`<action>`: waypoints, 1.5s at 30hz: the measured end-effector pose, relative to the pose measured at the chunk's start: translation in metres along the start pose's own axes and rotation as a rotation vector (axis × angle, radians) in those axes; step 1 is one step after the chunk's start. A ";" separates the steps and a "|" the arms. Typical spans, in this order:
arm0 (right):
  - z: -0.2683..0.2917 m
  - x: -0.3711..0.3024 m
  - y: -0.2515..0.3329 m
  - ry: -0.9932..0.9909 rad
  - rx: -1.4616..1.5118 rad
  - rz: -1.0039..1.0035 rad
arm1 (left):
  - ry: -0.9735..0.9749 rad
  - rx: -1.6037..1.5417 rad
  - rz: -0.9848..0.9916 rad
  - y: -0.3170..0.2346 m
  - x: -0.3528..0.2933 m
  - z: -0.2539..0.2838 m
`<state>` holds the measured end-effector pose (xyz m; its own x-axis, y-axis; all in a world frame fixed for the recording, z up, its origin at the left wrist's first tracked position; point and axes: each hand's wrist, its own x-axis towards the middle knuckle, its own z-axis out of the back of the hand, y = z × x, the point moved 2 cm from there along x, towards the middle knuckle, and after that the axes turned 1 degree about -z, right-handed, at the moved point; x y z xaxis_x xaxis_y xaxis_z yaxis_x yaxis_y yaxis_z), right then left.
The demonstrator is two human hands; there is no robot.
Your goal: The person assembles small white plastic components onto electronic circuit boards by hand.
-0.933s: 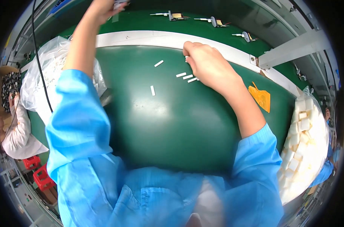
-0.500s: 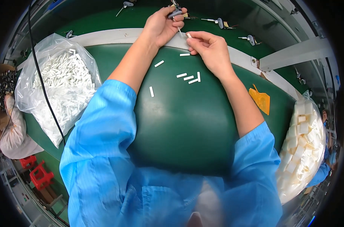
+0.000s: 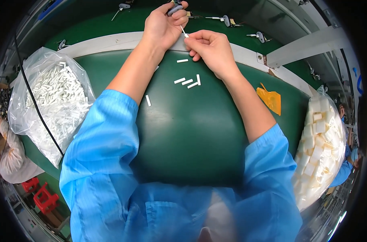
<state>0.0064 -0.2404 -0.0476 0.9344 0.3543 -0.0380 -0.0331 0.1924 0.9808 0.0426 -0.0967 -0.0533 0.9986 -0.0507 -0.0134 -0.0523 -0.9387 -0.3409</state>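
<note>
Above the far rim of the green work surface (image 3: 183, 133), my left hand (image 3: 158, 30) is closed around a small grey part (image 3: 175, 10) with a thin white stem (image 3: 182, 29) pointing down toward my right hand. My right hand (image 3: 211, 49) pinches a short white tube (image 3: 186, 35) between thumb and forefinger. The tube meets the stem's tip; whether the stem has gone inside it is too small to tell. Below my hands, several loose white tubes (image 3: 182, 61) lie scattered on the green surface. One is partly hidden by my left forearm.
An open clear bag of white tubes (image 3: 56, 86) stands left, crossed by a black cable (image 3: 37, 107). Right are an orange scrap (image 3: 269, 100) and a bag of cream blocks (image 3: 318, 139). Past the pale ledge (image 3: 98, 43) lie similar grey parts (image 3: 226, 20). Another person (image 3: 16, 157) is far left.
My right hand has brought the white tube up to the stem's tip, closing the gap between them. The whole view has shifted slightly, with most things appearing further left.
</note>
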 end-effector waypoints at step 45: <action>-0.017 -0.026 0.029 0.109 -0.694 0.439 | -0.489 2.555 -0.363 -0.112 0.076 0.036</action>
<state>-0.0250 -0.2288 -0.0215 0.7470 0.6087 0.2673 -0.6316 0.5243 0.5711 0.1244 0.0165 -0.0501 0.9188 0.2815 0.2766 -0.2256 0.9497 -0.2171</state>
